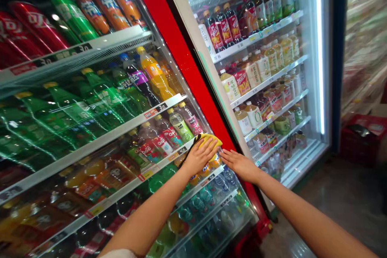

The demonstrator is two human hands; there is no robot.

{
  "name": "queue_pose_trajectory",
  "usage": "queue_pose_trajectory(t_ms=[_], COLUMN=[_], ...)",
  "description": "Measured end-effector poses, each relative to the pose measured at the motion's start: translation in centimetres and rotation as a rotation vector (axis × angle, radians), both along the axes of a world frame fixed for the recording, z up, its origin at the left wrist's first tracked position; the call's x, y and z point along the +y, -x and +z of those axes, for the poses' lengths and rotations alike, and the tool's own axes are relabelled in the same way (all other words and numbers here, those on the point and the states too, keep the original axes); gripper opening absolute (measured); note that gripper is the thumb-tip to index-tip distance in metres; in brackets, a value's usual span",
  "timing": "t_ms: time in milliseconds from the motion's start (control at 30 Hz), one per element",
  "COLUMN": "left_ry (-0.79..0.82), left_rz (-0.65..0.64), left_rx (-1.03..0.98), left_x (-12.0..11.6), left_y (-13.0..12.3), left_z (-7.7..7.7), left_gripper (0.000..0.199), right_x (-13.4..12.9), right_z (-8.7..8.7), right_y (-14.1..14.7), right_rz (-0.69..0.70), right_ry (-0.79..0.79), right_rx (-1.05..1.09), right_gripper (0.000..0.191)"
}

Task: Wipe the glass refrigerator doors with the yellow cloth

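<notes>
My left hand (200, 157) presses a yellow cloth (216, 141) with a dark edge against the glass door of a drinks fridge, close to the door's red frame (178, 36). Its fingers lie over the cloth and keep it between palm and glass. Just to the right, my right hand (240, 165) is stretched out with nothing in it. Those fingertips rest at the red frame, close to the cloth. Behind the glass, small bottles (181, 125) stand on a shelf beside my left hand.
Shelves hold green bottles (102, 92), red cans (39, 24) and orange cans (110, 6). To the right stands a second fridge with bottled drinks (232, 24) and a bright light strip (319, 48). A red box (363, 139) sits at far right above the grey floor (320, 205).
</notes>
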State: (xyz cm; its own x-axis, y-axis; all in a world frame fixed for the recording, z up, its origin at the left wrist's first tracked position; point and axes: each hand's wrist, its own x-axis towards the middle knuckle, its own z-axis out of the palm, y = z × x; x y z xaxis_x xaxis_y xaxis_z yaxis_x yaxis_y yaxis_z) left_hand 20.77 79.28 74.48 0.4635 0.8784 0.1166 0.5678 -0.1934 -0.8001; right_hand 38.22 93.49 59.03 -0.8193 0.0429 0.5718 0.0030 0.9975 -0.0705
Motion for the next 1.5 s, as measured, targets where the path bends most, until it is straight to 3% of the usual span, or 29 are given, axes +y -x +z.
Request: queue_pose_trajectory(t_ms=[100,200,233,333,433,533,633,767,867,967,1067,1167,1233,1367,1500], left_ry=[-0.030,-0.211,-0.250,-0.124,-0.065,-0.236,-0.399,-0.260,-0.224,-0.381,-0.499,-0.419,-0.335,-0.275,-0.496], left_rz=[0.127,0.261,0.273,0.161,0.155,0.349,0.496,0.362,0.332,0.497,0.641,0.614,0.560,0.539,0.700], left_rx=[-0.054,-0.143,-0.153,-0.097,-0.084,-0.198,-0.289,-0.222,-0.202,-0.273,-0.327,-0.314,-0.297,-0.286,-0.339], left_x=[-0.1,-1.4,-1.9,-3.0,-3.5,-4.4,-6.2,-7.4,-7.9,-9.7,-12.3,-13.5,-13.3,-13.4,-16.2], left_y=[-0.3,-0.2,-0.2,0.1,0.3,0.5,0.6,0.6,1.3,2.1,2.4,2.2,2.2,3.2,3.7], left_z=[1.0,-0.1,-1.0,-3.2,-2.9,-2.2,-3.9,-6.4,-5.3,-3.8,-4.9,-7.3,-7.9,-6.3,-5.7], left_gripper=[0.074,0.073,0.068,0.058,0.060,0.075,0.080,0.063,0.063,0.073,0.080,0.076,0.075,0.078,0.083], right_x=[-0.2,-0.4,-0.5,-1.0,-1.4,-1.7,-2.0,-2.5,-2.8,-3.3,-4.3,-5.6,-6.4,-7.9,-10.0], right_z=[1.7,3.4,3.8,4.6,5.1,5.4,5.7,6.7,8.1,9.0,8.7,8.1,8.1,9.6,10.3], right_y=[-0.9,-1.4,-1.5,-1.7,-2.0,-2.1,-1.9,-1.4,-1.2,-1.3,-1.3,-0.6,0.4,3.4,6.3], right_rz=[-0.013,-0.039,-0.050,-0.086,-0.107,-0.112,-0.106,-0.072,-0.060,-0.049,-0.040,-0.023,-0.016,-0.053,-0.068], right_ry=[-0.023,-0.041,-0.045,-0.029,0.012,0.049,0.069,0.057,0.053,0.057,0.066,0.055,0.037,0.015,-0.029], right_rx=[0.000,0.019,0.031,0.078,0.110,0.137,0.156,0.137,0.127,0.134,0.129,0.114,0.119,0.176,0.199], right_gripper=[0.057,0.058,0.058,0.068,0.078,0.081,0.083,0.085,0.083,0.085,0.092,0.095,0.095,0.092,0.095])
